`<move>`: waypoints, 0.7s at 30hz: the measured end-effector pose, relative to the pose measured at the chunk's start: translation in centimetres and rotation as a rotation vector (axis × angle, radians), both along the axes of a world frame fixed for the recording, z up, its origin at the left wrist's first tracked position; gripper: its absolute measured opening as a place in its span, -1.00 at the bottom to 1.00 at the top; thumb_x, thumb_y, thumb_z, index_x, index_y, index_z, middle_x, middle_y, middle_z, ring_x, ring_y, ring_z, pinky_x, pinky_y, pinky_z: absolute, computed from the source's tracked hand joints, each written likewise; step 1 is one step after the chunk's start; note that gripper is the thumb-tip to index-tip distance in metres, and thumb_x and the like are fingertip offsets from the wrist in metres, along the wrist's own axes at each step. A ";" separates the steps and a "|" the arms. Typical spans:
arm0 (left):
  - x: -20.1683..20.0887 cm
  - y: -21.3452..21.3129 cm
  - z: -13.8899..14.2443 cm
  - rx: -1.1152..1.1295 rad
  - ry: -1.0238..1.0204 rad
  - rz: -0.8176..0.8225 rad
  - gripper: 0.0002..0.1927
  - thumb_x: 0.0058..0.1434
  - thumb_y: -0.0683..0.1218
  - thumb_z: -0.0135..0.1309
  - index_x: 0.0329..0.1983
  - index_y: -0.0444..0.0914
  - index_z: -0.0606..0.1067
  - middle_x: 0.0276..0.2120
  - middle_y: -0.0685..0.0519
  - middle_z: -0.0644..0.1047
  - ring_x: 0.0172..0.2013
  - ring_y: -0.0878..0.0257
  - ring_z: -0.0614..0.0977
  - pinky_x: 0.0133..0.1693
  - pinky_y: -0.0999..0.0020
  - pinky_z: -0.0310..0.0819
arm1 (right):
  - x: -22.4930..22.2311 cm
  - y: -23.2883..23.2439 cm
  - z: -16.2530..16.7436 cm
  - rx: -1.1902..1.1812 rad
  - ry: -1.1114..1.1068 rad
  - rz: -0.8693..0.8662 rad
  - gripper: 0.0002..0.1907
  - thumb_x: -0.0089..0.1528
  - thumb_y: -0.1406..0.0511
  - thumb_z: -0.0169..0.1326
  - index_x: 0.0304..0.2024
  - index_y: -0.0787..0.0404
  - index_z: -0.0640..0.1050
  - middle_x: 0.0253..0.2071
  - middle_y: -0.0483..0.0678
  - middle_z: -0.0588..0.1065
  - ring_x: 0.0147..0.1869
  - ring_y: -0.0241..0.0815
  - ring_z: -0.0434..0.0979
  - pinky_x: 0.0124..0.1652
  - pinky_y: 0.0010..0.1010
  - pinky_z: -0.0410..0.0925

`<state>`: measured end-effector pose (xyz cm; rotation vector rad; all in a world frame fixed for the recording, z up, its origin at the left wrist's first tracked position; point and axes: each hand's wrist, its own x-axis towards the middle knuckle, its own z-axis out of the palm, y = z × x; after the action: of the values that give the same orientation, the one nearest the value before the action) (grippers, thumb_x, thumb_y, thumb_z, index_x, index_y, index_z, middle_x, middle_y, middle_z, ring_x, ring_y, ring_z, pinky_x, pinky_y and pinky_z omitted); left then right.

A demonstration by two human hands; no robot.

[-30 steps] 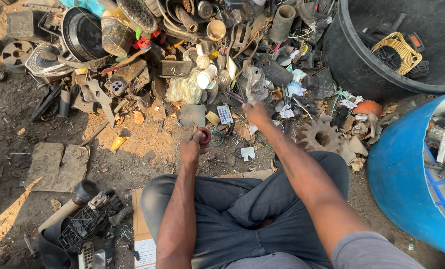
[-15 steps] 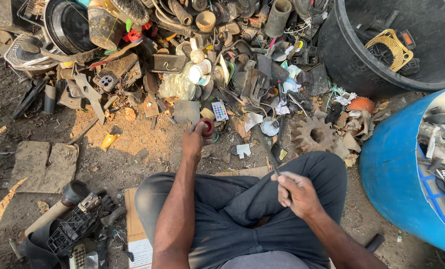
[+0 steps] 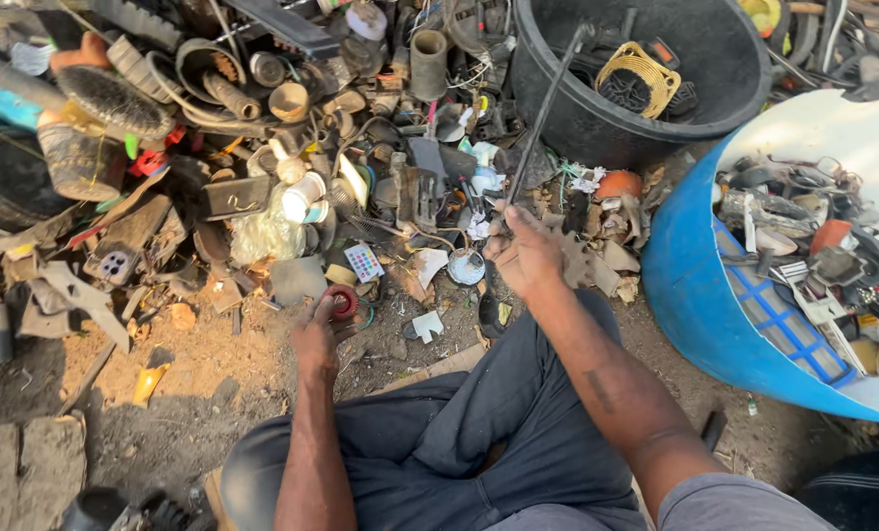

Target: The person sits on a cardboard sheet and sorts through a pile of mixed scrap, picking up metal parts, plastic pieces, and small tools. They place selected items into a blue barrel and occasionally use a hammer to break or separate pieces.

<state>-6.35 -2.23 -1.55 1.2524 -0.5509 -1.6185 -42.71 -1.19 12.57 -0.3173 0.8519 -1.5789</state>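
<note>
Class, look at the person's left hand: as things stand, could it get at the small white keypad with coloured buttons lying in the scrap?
Probably yes. The left hand grips a small red round part, so it is not free, but the white keypad lies uncovered on the dirt just beyond it, with nothing piled on top or between them.

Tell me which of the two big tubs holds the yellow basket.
The black tub at the top, past the right hand. The yellow basket lies inside it; the blue tub on the right holds mixed scrap.

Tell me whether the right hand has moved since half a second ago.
Yes. The right hand has gone from over the lap forward to the scrap pile, toward the black tub, and now grips a long dark rod.
</note>
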 end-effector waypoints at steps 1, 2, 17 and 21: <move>-0.1 -0.1 -0.1 -0.001 -0.015 -0.018 -0.57 0.32 -0.03 0.07 0.19 -0.34 0.49 -0.28 -0.10 0.63 -0.40 0.15 0.68 -0.41 0.30 0.59 | 0.5 0.7 -0.9 0.012 -0.006 -0.070 -0.74 0.31 0.23 0.11 -0.01 0.20 0.51 -0.40 -0.05 0.49 -0.45 -0.15 0.44 -0.32 -0.24 0.35; -0.2 -0.2 -0.3 0.001 -0.030 -0.032 -0.58 0.33 -0.03 0.06 0.18 -0.33 0.49 -0.27 -0.10 0.63 -0.40 0.16 0.68 -0.41 0.30 0.60 | 0.7 1.4 -1.4 0.028 -0.012 -0.137 -0.73 0.30 0.22 0.09 0.00 0.19 0.51 -0.42 -0.05 0.48 -0.47 -0.14 0.44 -0.34 -0.22 0.36; -0.7 0.4 1.1 -0.025 0.048 -0.075 -0.57 0.35 -0.04 0.01 0.18 -0.40 0.49 -0.22 -0.09 0.63 -0.36 0.12 0.70 -0.38 0.29 0.61 | -8.5 -8.1 11.9 -0.139 -0.114 -0.434 -0.62 0.39 0.10 0.03 -0.03 0.30 0.42 -0.25 0.12 0.55 -0.38 -0.07 0.52 -0.27 -0.23 0.40; -0.8 -0.1 2.7 -0.077 0.231 -0.193 -0.53 0.37 -0.05 -0.08 0.26 -0.40 0.43 -0.09 -0.13 0.60 -0.23 0.11 0.71 -0.24 0.24 0.68 | 0.4 -8.6 9.9 0.039 0.169 -0.095 -0.47 0.24 0.07 0.10 0.13 0.24 0.39 -0.09 0.19 0.54 -0.32 -0.03 0.64 -0.26 -0.13 0.54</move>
<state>-7.11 -2.32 1.12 0.9629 -0.5965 -1.8555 -42.28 -9.82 22.51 -0.3914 1.0405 -1.6380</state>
